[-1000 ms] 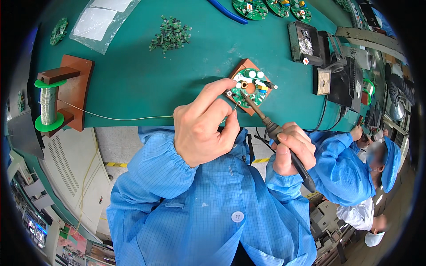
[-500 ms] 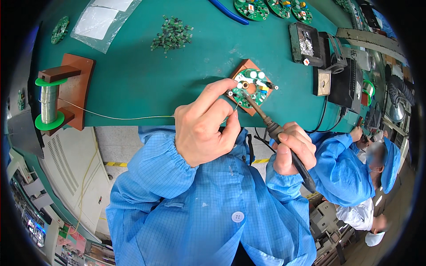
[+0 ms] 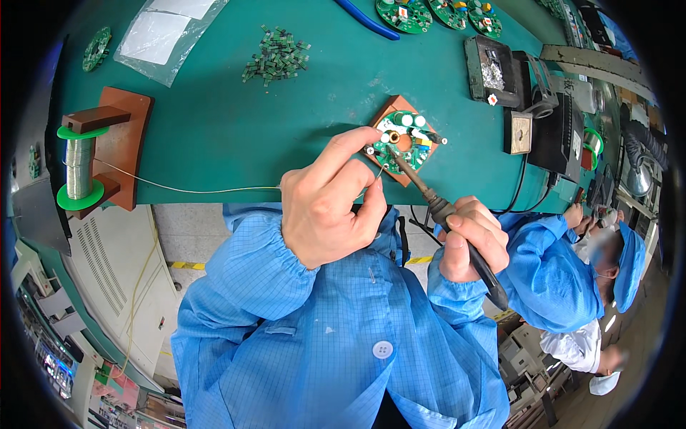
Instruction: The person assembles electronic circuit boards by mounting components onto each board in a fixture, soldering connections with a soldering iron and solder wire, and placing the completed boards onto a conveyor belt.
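Observation:
A round green circuit board (image 3: 421, 153) with white, yellow and black parts sits on a brown block fixture (image 3: 390, 107). My right hand (image 3: 475, 243) is closed round the handle of a soldering iron (image 3: 439, 208), whose tip reaches the left part of the board. Pinched in my left hand (image 3: 329, 204) is solder wire (image 3: 207, 191); its end shows by the board's lower edge. The left index finger stretches to a white part at the board's left side. Leftward, the wire runs back to a solder spool (image 3: 78, 169) with green flanges. Whether tip and wire touch is too small to tell.
The spool's brown stand (image 3: 128, 154) is at left. Farther back lie a pile of small green boards (image 3: 277, 56), a plastic bag (image 3: 153, 39) and a blue tube (image 3: 368, 20). A metal tray (image 3: 493, 71) and a black box (image 3: 559, 139) stand right. Beyond, a co-worker (image 3: 554, 275) sits.
The soldering iron's tip has shifted very slightly left on the board. My left hand and the solder wire have stayed in place.

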`<state>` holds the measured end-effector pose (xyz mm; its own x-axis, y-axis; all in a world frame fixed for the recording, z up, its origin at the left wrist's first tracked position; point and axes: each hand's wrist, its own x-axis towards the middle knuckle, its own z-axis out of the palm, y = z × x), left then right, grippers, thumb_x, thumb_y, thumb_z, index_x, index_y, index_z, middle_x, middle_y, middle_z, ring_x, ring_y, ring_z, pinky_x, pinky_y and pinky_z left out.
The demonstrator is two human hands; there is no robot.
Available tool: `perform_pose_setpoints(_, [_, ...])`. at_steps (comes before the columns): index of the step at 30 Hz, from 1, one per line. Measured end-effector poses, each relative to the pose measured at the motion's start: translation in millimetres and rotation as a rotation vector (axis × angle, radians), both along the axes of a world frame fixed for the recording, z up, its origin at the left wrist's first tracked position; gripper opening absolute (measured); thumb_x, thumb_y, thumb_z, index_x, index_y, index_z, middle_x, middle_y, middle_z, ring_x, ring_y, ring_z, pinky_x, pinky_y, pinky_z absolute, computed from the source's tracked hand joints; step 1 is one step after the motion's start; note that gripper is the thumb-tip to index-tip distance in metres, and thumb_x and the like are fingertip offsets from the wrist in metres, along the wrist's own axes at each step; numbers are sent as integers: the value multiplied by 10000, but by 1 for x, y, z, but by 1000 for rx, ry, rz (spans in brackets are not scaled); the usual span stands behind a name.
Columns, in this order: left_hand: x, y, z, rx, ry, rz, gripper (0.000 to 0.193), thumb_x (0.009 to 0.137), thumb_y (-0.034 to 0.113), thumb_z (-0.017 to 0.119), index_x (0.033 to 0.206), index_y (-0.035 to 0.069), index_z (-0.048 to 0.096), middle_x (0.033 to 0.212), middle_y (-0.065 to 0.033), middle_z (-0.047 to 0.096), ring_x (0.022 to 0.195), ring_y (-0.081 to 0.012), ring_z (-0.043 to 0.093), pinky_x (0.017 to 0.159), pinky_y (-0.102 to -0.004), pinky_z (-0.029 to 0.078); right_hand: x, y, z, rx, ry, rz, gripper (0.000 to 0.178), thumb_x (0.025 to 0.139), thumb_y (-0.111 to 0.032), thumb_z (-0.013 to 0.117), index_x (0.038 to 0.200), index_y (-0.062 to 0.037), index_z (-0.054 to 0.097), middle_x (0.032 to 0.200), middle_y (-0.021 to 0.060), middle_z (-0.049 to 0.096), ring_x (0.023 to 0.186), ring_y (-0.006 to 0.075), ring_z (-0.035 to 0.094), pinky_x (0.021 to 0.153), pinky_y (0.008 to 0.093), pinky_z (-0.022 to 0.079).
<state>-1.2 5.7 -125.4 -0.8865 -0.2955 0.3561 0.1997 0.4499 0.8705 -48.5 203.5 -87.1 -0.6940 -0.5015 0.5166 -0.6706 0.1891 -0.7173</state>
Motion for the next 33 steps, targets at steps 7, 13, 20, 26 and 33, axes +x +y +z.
perform_pose_setpoints(7, [0,-1,1,9,5,7,192,656,-23,701,641,45,523,1096,-125,677,566,-203,650,445,-304,472,-2,24,-6,-83,43,-257,291,907,-204,606,1039,55,625,744,137,600,552,158,474,592,328,428])
perform_pose_setpoints(13, [-2,1,-1,10,28,4,188,651,-23,702,641,45,527,1092,-125,679,571,-208,654,446,-304,475,-47,33,-32,419,125,-485,462,965,-192,556,1356,45,490,1239,195,605,1170,258,559,1013,376,418])
perform_pose_setpoints(20, [-1,0,-1,16,26,11,185,651,-19,705,644,47,532,1082,-126,681,572,-213,655,440,-307,471,-6,15,6,43,54,-117,191,883,-194,564,870,-4,564,662,120,572,614,184,513,870,536,414])
perform_pose_setpoints(26, [-1,-1,0,12,22,1,185,649,-19,703,641,48,531,1078,-129,682,573,-210,655,442,-303,471,4,3,5,67,23,-26,209,866,-218,605,865,-11,574,574,85,557,544,208,503,812,495,441])
perform_pose_setpoints(33, [-1,-1,0,7,22,-4,175,652,-20,696,655,48,536,1087,-132,678,582,-212,660,452,-304,483,1,-1,0,-8,-14,-61,186,811,-178,691,815,2,648,617,97,591,548,223,543,747,433,473])
